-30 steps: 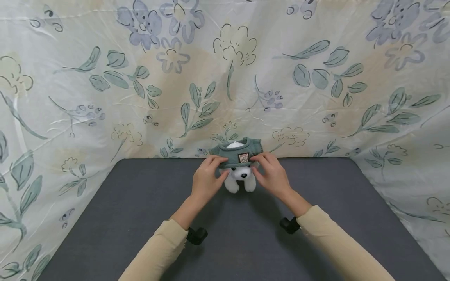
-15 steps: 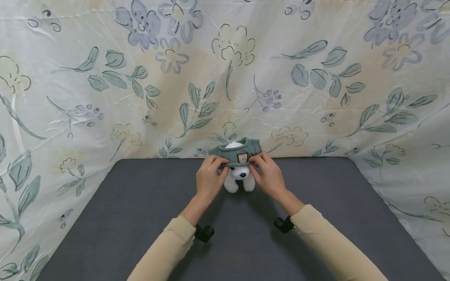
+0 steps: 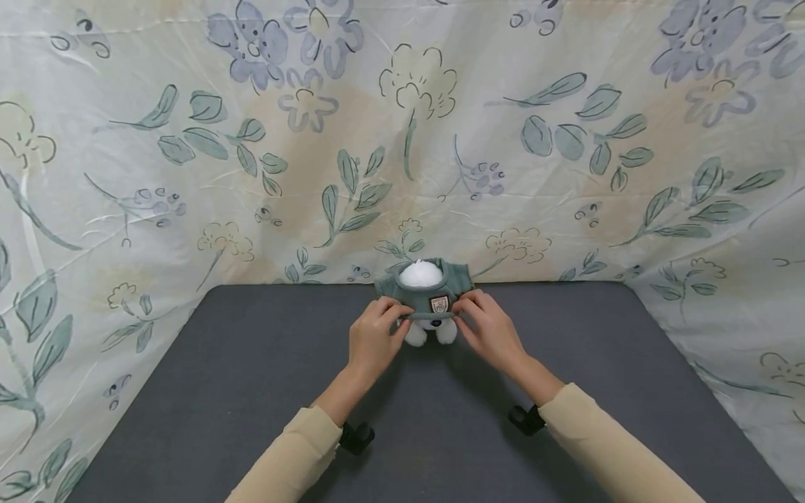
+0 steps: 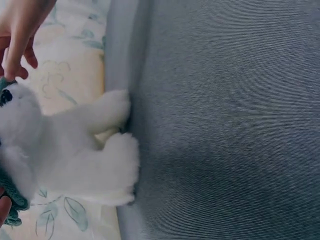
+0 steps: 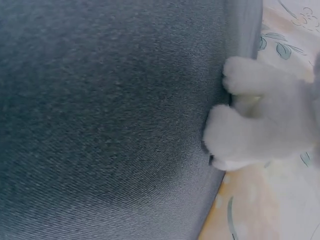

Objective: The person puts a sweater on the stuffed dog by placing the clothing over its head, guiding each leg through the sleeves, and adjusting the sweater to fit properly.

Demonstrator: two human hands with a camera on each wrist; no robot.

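A white plush dog (image 3: 421, 274) stands at the far edge of the table, facing me. Around its head sits a small green knitted sweater (image 3: 411, 298) with a crest patch; the white crown shows through the neck opening, and the hem hangs over the eyes, just above the nose. My left hand (image 3: 375, 337) pinches the hem at the left, and my right hand (image 3: 490, 328) pinches it at the right. In the left wrist view the dog's legs (image 4: 112, 155) rest on the table, with green knit by its head. The right wrist view shows its white paws (image 5: 230, 135).
The dark grey table (image 3: 264, 391) reaches back to a flower-printed cloth (image 3: 302, 140) hanging behind and at the sides. Black wrist mounts (image 3: 357, 438) sit under both beige sleeves (image 3: 292, 454).
Both hands have drawn the sweater's hem down over the dog's eyes. More of the white crown now shows through the neck opening.
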